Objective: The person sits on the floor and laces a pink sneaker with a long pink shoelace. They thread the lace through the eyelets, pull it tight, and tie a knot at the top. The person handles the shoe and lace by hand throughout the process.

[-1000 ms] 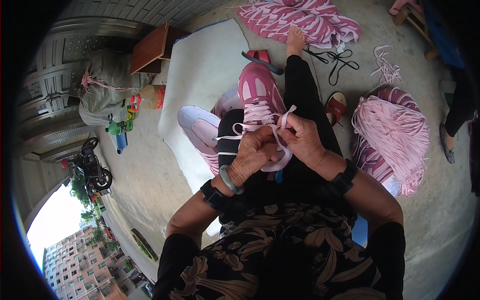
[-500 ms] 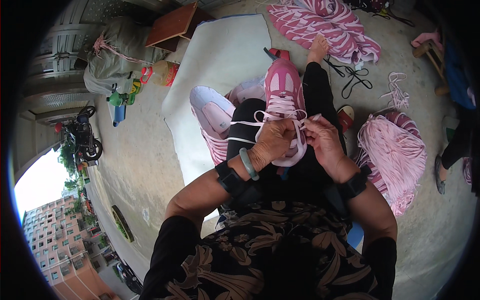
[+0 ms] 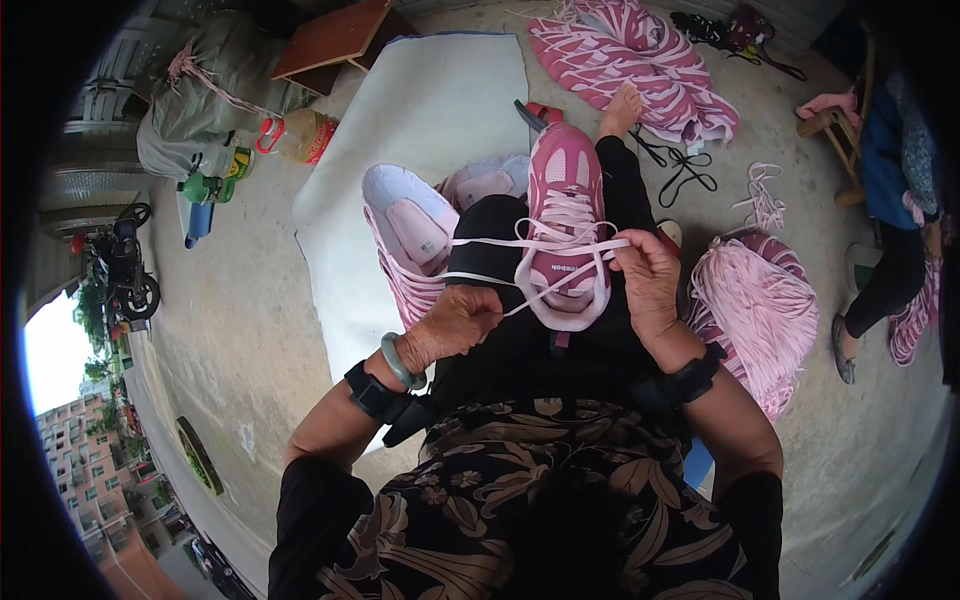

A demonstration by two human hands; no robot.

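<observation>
A pink sneaker rests on my lap, its toe pointing away from me and its tongue showing at the near end. Pale pink laces cross its upper part. My left hand pinches one shoelace to the left of the shoe's opening, and the lace is stretched toward the eyelets. At the shoe's right edge, my right hand pinches a lace between thumb and fingers. Another strand runs left from the shoe across my black-clad knee. Beside my left leg stand stacked pink sneaker uppers with pale insoles.
A white sheet covers the floor on the left. A bundle of pink laces lies at the right, with a heap of pink shoe pieces far ahead. Bottles stand far left. Another person sits at the far right.
My left hand has moved left and nearer me, off the shoe, drawing a lace out taut. My right hand stays by the shoe's right edge. The shoe's tongue has come into view.
</observation>
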